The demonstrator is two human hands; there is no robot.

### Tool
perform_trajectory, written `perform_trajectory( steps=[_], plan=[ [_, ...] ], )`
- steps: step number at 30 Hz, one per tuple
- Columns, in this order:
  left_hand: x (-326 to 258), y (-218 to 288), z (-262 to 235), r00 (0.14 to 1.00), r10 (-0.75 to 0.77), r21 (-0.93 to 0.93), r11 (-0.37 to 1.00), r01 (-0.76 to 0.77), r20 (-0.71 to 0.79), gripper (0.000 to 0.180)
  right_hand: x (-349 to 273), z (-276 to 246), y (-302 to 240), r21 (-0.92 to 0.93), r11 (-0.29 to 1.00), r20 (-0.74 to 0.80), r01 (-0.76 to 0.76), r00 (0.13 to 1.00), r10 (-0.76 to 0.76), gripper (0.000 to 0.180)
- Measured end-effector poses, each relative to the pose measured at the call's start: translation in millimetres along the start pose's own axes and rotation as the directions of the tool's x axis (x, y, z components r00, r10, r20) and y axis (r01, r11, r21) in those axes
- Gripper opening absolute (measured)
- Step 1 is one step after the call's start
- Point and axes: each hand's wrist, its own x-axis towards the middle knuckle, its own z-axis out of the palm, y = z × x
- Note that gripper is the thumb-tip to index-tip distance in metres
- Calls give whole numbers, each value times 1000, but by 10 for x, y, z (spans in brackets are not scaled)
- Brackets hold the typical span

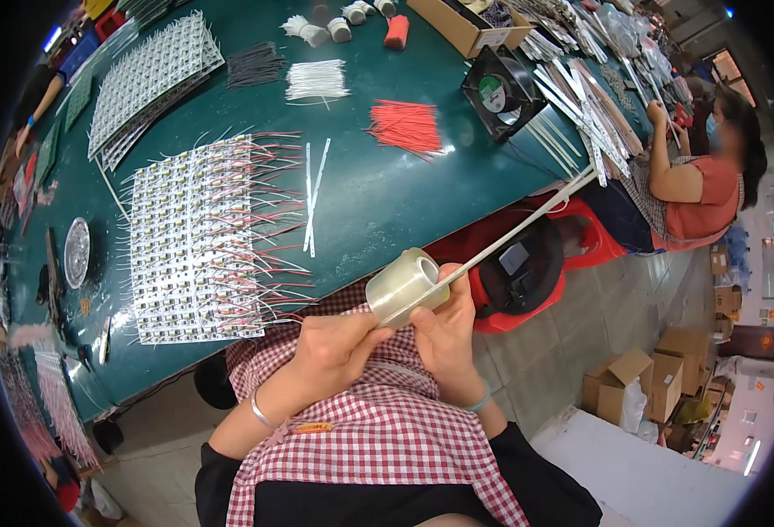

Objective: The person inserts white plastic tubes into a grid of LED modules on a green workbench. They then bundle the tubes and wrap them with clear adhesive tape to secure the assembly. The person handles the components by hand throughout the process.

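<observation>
In front of my apron I hold a wide roll of clear tape (394, 288) at the table's front edge. A long, thin white strip (527, 221) runs across the roll and slants away to the upper right. My left hand (332, 350) is closed, pinching the strip's near end against the roll's lower edge. Fingers of my right hand (448, 334) wrap round the roll's right side, its thumb beside the strip. Left of the roll, a panel of small circuit boards (189, 237) lies on the table with red and white wires sticking out along its right side.
Two narrow white strips (313, 198) lie beyond the roll on the green table (352, 176). Farther back are red wires (404, 127), white wires (316, 81) and a black fan (499, 92). A red stool (527, 294) stands at right, near a seated co-worker (698, 189).
</observation>
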Motion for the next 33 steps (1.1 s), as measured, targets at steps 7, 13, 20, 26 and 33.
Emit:
perform_trajectory(
  steps=[7,13,20,26,33],
  plan=[
    [0,27,-85,798,-329,-645,472,601,504,27,69,-122,-87,190,962,117,-196,977,176,45],
    [-151,-266,127,703,47,-658,-311,685,709,34,83,-57,-109,368,877,271,-309,938,217,46],
    [-117,-268,156,639,65,-603,-271,751,767,31,131,-22,-112,236,950,310,-206,942,128,50],
    [25,18,123,962,-165,-360,902,237,219,17,135,-166,-141,132,988,127,-83,990,66,48],
    [58,80,65,853,-307,-505,702,503,423,17,143,-192,-107,284,939,176,-196,973,150,52]
  ],
)
